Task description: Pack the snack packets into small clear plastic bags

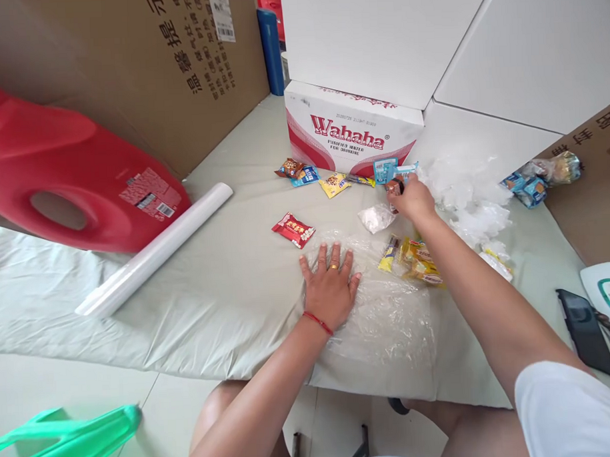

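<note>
Snack packet (394,185) in right hand (413,199), by Wahaha box (351,130).

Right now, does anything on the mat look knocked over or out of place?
Yes: the big red jug lies tipped on its side against the cardboard box, by a white roll. Snack packets lie scattered, loose.

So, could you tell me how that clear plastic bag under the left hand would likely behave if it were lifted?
The clear plastic bag looks thin and crinkled, so probably floppy and very light. The left hand lies flat on it, which suggests it shifts easily. Its glossy film may be slippery.
</note>
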Available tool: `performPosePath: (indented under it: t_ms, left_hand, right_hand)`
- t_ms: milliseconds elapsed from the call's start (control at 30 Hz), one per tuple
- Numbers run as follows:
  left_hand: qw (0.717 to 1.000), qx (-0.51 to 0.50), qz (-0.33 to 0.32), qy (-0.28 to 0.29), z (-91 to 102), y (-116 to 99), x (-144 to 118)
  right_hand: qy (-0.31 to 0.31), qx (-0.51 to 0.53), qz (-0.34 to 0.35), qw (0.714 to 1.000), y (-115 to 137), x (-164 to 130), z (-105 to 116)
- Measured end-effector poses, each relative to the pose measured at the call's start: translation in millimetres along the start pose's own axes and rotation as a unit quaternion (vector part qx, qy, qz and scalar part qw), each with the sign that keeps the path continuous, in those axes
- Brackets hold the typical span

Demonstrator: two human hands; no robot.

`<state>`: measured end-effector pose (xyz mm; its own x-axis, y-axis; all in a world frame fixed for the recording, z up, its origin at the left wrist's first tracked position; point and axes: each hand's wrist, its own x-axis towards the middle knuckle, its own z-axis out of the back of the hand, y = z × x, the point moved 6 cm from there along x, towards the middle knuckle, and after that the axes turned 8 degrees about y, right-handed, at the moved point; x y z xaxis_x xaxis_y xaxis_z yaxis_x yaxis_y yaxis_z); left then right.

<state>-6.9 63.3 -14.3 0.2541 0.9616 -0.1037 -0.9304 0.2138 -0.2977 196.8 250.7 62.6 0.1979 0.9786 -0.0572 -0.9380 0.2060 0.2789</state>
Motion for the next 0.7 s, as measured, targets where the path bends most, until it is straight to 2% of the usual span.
performPosePath:
  t_ms: [67, 133, 200, 233, 300, 367, 467, 533, 600, 667, 700]
  left_hand:
    - [1.000, 0.003, 0.003, 0.004, -0.9, 1, 0]
    - [1.000, 0.007, 0.005, 0.006, -1.3, 0, 0]
    - [1.000, 0.012, 0.008, 0.006, 0.0, 0, -1]
    - [1.000, 0.015, 0.009, 0.009, 1.2, -1, -1]
    - [0.999, 0.021, 0.011, 0.021, 3.6, -2, -1]
    - [0.999, 0.030, 0.008, 0.040, 5.0, -2, -1]
    - [0.998, 0.044, -0.002, 0.053, 3.5, 0, -1]
    - [0.998, 0.049, -0.011, 0.048, 0.2, 3, 0]
    - [0.998, 0.050, -0.015, 0.035, -3.3, 6, 1]
    - [0.999, 0.049, -0.011, 0.018, -5.3, 7, 2]
    - [0.999, 0.049, -0.009, 0.009, -5.5, 7, 3]
  right_hand:
    - [-0.039, 0.041, 0.104, 0.993, 10, -38, 25]
    - [-0.041, 0.063, 0.220, 0.973, 21, -88, 41]
    - [0.011, 0.070, 0.322, 0.944, 31, -140, 43]
    - [0.043, 0.077, 0.348, 0.933, 32, -162, 39]
    - [0.084, 0.089, 0.355, 0.927, 29, -195, 24]
    - [0.118, 0.096, 0.352, 0.924, 23, -214, 2]
    - [0.174, 0.074, 0.367, 0.911, 20, -224, -38]
    - [0.187, 0.048, 0.365, 0.911, 19, -224, -56]
    - [0.182, 0.039, 0.361, 0.914, 18, -226, -56]
    - [0.152, 0.055, 0.363, 0.918, 12, -233, -38]
    - [0.117, 0.069, 0.358, 0.924, 5, -236, -23]
